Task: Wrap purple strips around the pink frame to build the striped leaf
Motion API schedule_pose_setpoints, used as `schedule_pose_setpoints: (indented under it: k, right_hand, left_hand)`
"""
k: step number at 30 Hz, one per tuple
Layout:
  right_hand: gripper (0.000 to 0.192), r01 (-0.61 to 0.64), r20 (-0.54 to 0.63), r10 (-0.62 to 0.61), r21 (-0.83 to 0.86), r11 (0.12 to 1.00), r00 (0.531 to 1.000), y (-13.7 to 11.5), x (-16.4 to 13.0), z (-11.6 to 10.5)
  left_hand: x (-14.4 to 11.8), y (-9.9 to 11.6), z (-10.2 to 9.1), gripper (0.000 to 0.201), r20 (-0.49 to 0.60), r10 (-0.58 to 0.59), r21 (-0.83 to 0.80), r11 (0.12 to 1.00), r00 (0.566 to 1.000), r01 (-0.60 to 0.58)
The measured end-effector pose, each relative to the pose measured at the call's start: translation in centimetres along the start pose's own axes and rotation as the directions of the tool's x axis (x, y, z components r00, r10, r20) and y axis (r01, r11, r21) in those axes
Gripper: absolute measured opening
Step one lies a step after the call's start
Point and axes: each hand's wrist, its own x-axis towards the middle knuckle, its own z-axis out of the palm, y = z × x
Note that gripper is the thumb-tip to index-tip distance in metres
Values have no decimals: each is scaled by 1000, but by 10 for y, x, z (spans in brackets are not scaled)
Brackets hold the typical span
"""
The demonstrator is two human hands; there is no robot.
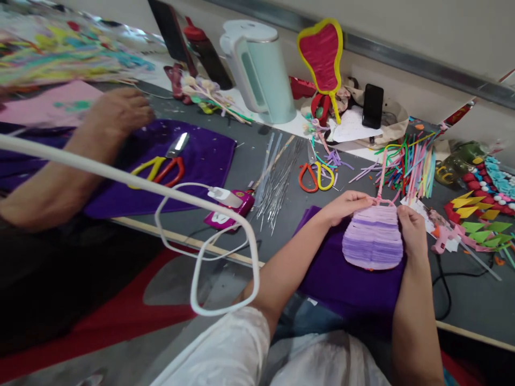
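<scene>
A rounded pipe-cleaner panel (372, 238) in lilac and purple stripes hangs between my two hands, with a twisted pink stem (380, 177) rising from its top. My left hand (350, 208) pinches its upper left corner near the base of the stem. At the upper right edge, my right hand (412, 228) is closed, thumb and fingers gripping the panel's side. Beneath it a folded purple cloth (338, 279) covers the table edge and my lap. Behind the panel lie scissors (316, 174) with red and yellow handles and a bundle of coloured pipe cleaners (418, 161).
To the left, a co-worker's hand (124, 110) is above another purple cloth (209, 155) with scissors (161, 166). A white tube (120, 174) crosses the foreground. Wires (277, 187), a pink power strip (231, 209), a kettle (261, 69) and a pink glue gun (444, 236) are nearby.
</scene>
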Motion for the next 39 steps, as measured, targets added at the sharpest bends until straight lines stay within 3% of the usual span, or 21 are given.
schedule_pose_setpoints:
  k: [2,4,8,11,13,16,21,25,28,31,34,36,39]
  right_hand:
    - [38,-5,-119,10,41,999,993,-2,0,-2]
    - [33,-6,-168,17,65,998,986,-4,0,-1]
    - [29,-27,-114,26,-3,1000,993,-8,5,-1]
    - [27,34,-72,-49,-191,981,996,-14,25,-1]
    - [24,166,2,-180,-396,903,984,-20,48,0]
    - [19,337,143,-318,-609,718,937,-25,94,9]
    - [25,362,250,-290,-816,451,924,-10,154,33]
    - [26,306,261,-200,-921,243,944,1,166,48]
    - [24,310,283,-164,-935,173,945,-2,163,53]
    - [25,345,286,-274,-917,199,918,-13,158,50]
    - [22,367,217,-438,-882,295,872,-31,143,35]
    - [20,347,114,-491,-840,416,864,-43,124,23]
    - [22,302,-85,-438,-606,736,895,-52,85,7]
  left_hand:
    - [-3,0,5,40,57,-16,-19,1000,998,17]
    - [-6,1,11,38,148,-14,-61,998,989,23]
    - [-13,3,17,38,302,-49,-70,995,952,73]
    - [-14,4,15,39,308,-21,-100,994,951,54]
    - [-13,5,12,38,299,6,-127,991,954,34]
    - [-11,6,8,38,273,16,-162,986,962,30]
    - [-7,6,-1,41,106,-32,-209,976,994,54]
    - [-3,4,-8,41,-19,-63,-272,961,998,55]
    - [1,3,-11,37,-57,-68,-299,953,996,48]
    - [4,2,-12,31,-91,-76,-309,950,993,44]
    - [5,1,-12,26,-133,-77,-290,956,988,35]
    - [5,1,-12,24,-158,-75,-278,960,985,29]
    - [4,1,-11,23,-168,-81,-266,963,982,33]
